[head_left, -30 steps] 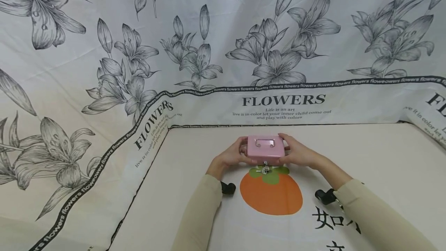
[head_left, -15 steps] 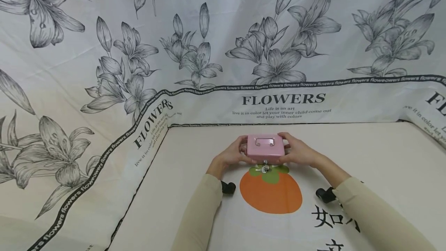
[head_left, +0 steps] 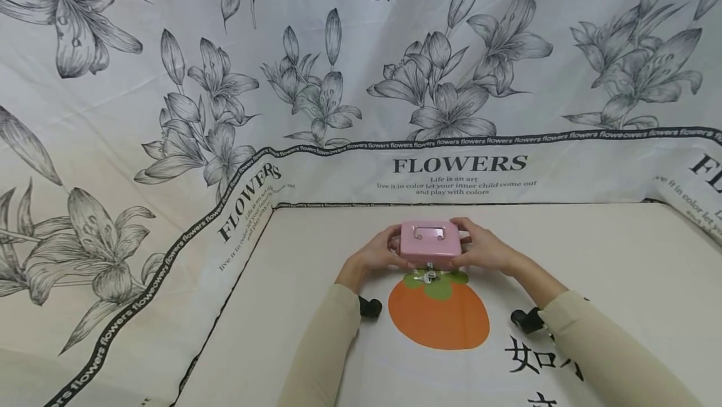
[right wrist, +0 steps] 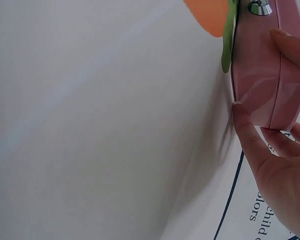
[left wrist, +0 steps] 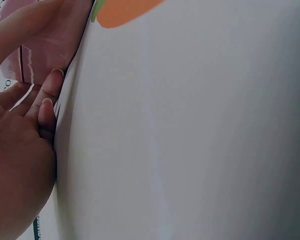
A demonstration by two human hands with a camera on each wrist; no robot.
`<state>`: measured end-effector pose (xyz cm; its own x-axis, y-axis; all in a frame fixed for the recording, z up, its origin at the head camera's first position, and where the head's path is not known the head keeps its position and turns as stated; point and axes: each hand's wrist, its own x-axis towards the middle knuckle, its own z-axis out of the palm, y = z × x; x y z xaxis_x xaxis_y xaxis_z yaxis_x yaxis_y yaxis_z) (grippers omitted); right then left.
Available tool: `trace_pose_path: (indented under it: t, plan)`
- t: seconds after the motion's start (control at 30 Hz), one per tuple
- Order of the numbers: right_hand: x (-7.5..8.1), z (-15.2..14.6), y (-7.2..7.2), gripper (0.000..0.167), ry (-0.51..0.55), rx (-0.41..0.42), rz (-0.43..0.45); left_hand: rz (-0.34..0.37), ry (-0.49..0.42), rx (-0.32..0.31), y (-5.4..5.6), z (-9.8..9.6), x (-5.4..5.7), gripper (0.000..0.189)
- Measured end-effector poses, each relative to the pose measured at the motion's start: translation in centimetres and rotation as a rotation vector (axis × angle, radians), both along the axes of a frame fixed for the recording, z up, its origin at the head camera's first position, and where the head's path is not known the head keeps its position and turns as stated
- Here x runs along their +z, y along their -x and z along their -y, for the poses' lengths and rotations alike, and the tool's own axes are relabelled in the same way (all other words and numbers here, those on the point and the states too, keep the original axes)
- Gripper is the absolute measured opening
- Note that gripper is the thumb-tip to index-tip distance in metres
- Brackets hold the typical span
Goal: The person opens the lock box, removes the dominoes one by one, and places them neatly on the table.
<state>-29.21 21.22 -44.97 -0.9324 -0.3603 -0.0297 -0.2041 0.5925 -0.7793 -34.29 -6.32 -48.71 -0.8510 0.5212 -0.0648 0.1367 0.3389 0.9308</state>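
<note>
A small pink cash box point(head_left: 430, 241) with a metal handle on its lid stands on the table, just behind the printed persimmon. From its front lock hang small silver keys point(head_left: 429, 276). My left hand point(head_left: 376, 251) grips the box's left side, thumb at the front and fingers round the side. On the opposite side my right hand point(head_left: 484, 249) holds it the same way. In the right wrist view the box point(right wrist: 262, 75) shows its seam and round lock, with one fingertip low by the table. The left wrist view shows only part of the box point(left wrist: 50, 45).
The white table cover point(head_left: 316, 237) bears an orange persimmon print point(head_left: 440, 316) and black characters point(head_left: 530, 354). Behind it hangs a flower-printed curtain point(head_left: 338, 100) with "FLOWERS" lettering, which also runs along the left side. Black wrist devices point(head_left: 370, 307) sit near both cuffs.
The head view shifts very slightly. Both hands keep their hold on the cash box, which stays in the same place.
</note>
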Motion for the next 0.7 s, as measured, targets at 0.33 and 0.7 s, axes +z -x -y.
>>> trace_pose_path:
  t: [0.33, 0.7]
  plan:
    - [-0.29, -0.10, 0.16, 0.100, -0.004, 0.007, -0.038, 0.012, 0.009, -0.012, 0.12, 0.01, -0.05, 0.106]
    - [-0.14, -0.46, 0.62, 0.102, 0.065, 0.022, 0.009, 0.023, 0.014, -0.028, 0.16, -0.01, 0.04, 0.108]
